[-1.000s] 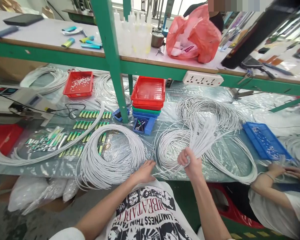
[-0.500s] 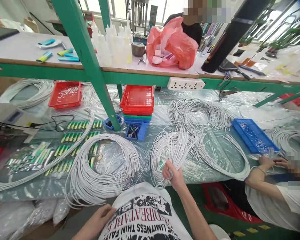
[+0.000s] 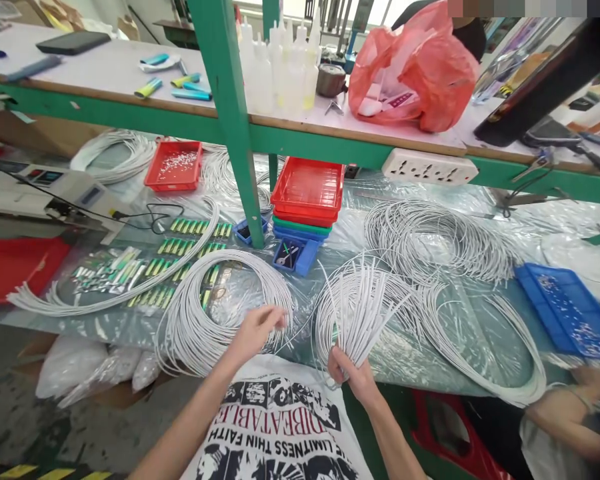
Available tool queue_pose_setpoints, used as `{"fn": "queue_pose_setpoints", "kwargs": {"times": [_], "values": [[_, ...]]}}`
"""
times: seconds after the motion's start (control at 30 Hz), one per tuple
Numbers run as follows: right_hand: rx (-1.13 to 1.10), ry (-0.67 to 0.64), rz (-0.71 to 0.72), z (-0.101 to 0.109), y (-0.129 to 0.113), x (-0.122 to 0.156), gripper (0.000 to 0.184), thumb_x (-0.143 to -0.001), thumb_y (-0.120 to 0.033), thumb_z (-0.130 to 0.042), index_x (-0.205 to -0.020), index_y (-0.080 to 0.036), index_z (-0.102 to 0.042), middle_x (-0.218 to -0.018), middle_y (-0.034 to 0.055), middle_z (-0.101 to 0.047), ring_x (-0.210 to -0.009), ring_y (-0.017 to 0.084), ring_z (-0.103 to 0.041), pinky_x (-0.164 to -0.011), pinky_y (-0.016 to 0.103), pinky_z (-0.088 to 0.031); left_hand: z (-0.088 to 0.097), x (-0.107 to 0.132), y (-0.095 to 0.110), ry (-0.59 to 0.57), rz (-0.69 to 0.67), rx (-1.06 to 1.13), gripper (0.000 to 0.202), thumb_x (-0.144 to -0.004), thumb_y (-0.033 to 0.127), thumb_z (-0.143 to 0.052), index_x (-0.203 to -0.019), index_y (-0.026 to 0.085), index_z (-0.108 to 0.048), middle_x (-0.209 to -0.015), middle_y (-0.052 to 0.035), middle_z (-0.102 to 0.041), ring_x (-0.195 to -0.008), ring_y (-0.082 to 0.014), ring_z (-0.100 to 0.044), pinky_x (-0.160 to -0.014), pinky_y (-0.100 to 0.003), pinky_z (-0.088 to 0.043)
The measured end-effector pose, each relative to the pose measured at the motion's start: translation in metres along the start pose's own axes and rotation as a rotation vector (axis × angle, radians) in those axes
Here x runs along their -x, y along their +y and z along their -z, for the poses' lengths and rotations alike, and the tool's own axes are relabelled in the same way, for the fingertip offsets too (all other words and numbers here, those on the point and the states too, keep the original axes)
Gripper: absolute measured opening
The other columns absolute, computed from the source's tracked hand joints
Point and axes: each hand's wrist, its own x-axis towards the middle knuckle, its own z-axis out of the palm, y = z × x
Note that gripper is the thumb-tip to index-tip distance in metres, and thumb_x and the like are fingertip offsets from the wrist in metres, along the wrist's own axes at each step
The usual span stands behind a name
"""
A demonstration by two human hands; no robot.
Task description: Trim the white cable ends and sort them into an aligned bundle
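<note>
My right hand [image 3: 353,377] is closed round a bunch of white cable ends [image 3: 360,310] that fan upward from my fist over the table's front edge. My left hand [image 3: 257,330] reaches over the near side of a big coil of white cables [image 3: 215,313], its fingertips pinched together at a strand on the coil's right side. A second loose coil of white cables [image 3: 480,333] trails off to the right from the bunch I hold.
A green post [image 3: 230,120] carries a shelf with a red plastic bag [image 3: 420,67] and bottles. Stacked red trays [image 3: 307,190], small blue bins [image 3: 295,255], a blue tray [image 3: 567,307], green connectors [image 3: 180,250] and a machine [image 3: 55,193] stand around. A co-worker's arm [image 3: 575,407] is at right.
My left hand has come up from my lap to the big coil. My right hand has sunk closer to the table edge, still gripping the bunch. The view has shifted left.
</note>
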Motion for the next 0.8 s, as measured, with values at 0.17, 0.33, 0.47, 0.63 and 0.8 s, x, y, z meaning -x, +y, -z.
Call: {"fn": "queue_pose_setpoints", "kwargs": {"times": [0.17, 0.33, 0.47, 0.63, 0.8], "values": [[0.050, -0.036, -0.028, 0.001, -0.002, 0.006, 0.048, -0.091, -0.047, -0.053, -0.051, -0.020, -0.050, -0.043, -0.0008, -0.044, -0.043, 0.013, -0.043, -0.049, 0.029, -0.034, -0.081, -0.052, 0.046, -0.164, -0.011, 0.333, 0.054, -0.090, 0.057, -0.043, -0.097, 0.010, -0.069, -0.074, -0.0076, -0.069, -0.063, -0.0164, -0.061, -0.058, -0.025, -0.046], [0.033, 0.051, -0.023, 0.002, -0.005, 0.009, 0.052, -0.091, -0.048, -0.052, -0.048, -0.019, -0.051, -0.043, 0.0003, -0.046, -0.045, 0.014, -0.046, -0.052, 0.030, -0.036, -0.098, -0.061, 0.045, -0.151, -0.059, 0.243, 0.050, -0.092, 0.052, -0.041, -0.091, 0.010, -0.068, -0.063, -0.0037, -0.064, -0.055, -0.0154, -0.057, -0.048, -0.023, -0.041], [-0.126, 0.138, -0.033, -0.001, -0.010, 0.000, 0.044, -0.088, -0.050, -0.057, -0.056, -0.019, -0.056, -0.042, -0.0010, -0.048, -0.040, 0.013, -0.044, -0.046, 0.028, -0.035, -0.094, -0.053, 0.040, -0.201, -0.088, 0.149, 0.045, -0.092, 0.050, -0.041, -0.081, 0.012, -0.064, -0.063, -0.0018, -0.061, -0.057, -0.0144, -0.056, -0.053, -0.023, -0.041], [-0.153, 0.193, -0.030, -0.005, -0.008, -0.013, 0.038, -0.083, -0.051, -0.063, -0.062, -0.020, -0.057, -0.041, -0.0019, -0.050, -0.033, 0.012, -0.042, -0.037, 0.026, -0.032, -0.098, -0.041, 0.035, -0.207, -0.136, 0.045, 0.049, -0.093, 0.049, -0.042, -0.057, 0.016, -0.039, -0.054, 0.0040, -0.037, -0.053, -0.0095, -0.036, -0.052, -0.023, -0.027], [-0.120, 0.218, 0.019, -0.009, 0.001, -0.011, 0.037, -0.084, -0.049, -0.063, -0.062, -0.020, -0.057, -0.040, -0.0027, -0.048, -0.034, 0.012, -0.042, -0.038, 0.027, -0.032, -0.097, -0.030, 0.030, -0.190, -0.137, 0.080, 0.047, -0.094, 0.048, -0.041, -0.059, 0.018, -0.035, -0.059, 0.0039, -0.034, -0.057, -0.0100, -0.035, -0.054, -0.024, -0.027]]}}
